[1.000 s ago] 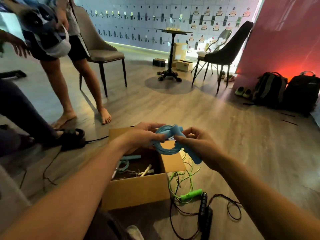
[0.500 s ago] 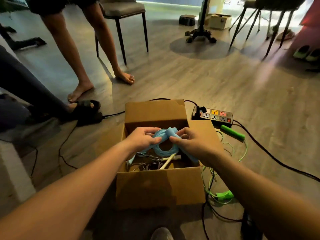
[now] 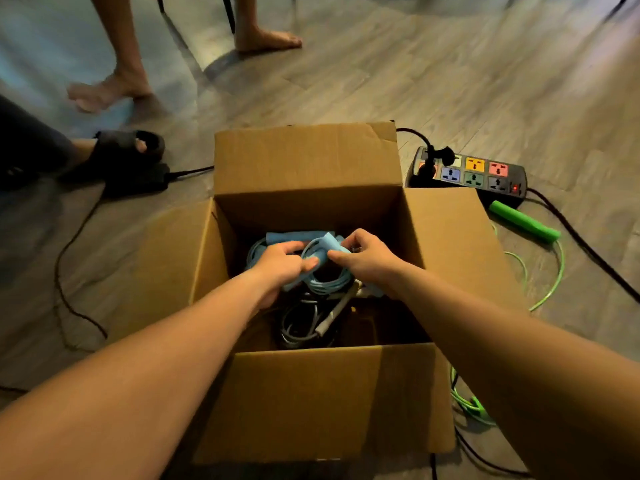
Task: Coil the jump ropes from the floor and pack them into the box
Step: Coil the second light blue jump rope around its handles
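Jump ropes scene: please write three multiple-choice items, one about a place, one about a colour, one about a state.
1. Where is the blue jump rope?
A. on the floor
B. inside the cardboard box
C. on a chair

2. What colour is the rope lying on the floor right of the box?
A. green
B. red
C. white

3. How is the blue rope held?
A. by no hand
B. by one hand
C. by both hands

Key: 1 B, it sits between the box walls. 2 A, the green jump rope shows it. 3 C, left hand and right hand grip it.

Coiled blue jump rope [image 3: 325, 278] inside open cardboard box [image 3: 304, 174].
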Demonstrator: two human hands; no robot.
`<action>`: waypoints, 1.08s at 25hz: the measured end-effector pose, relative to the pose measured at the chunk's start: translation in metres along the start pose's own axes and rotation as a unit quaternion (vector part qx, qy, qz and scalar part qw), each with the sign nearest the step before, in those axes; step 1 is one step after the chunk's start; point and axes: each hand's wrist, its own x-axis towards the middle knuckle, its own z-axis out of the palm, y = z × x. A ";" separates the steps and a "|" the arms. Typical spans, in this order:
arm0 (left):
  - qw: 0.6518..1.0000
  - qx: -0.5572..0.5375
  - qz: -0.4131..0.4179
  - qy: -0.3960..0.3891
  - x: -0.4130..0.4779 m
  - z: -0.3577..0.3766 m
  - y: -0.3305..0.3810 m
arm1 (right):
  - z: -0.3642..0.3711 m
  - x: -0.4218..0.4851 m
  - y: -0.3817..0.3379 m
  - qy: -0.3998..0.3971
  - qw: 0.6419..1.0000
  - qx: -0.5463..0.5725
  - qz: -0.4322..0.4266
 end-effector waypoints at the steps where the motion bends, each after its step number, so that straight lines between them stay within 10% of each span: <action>1: 1.000 -0.006 -0.001 -0.001 0.006 0.004 -0.006 | 0.003 0.006 0.005 0.005 1.000 -0.015 0.001; 14: 0.963 0.260 0.029 0.067 0.004 0.017 -0.007 | -0.007 -0.019 0.001 -0.009 0.949 -0.312 -0.037; 20: 0.943 0.286 0.147 0.087 -0.078 0.023 0.036 | -0.081 -0.125 -0.019 0.042 0.975 -0.199 -0.090; 27: 0.909 0.257 0.317 -0.083 -0.191 0.143 0.031 | -0.159 -0.238 0.088 0.202 0.972 -0.123 0.000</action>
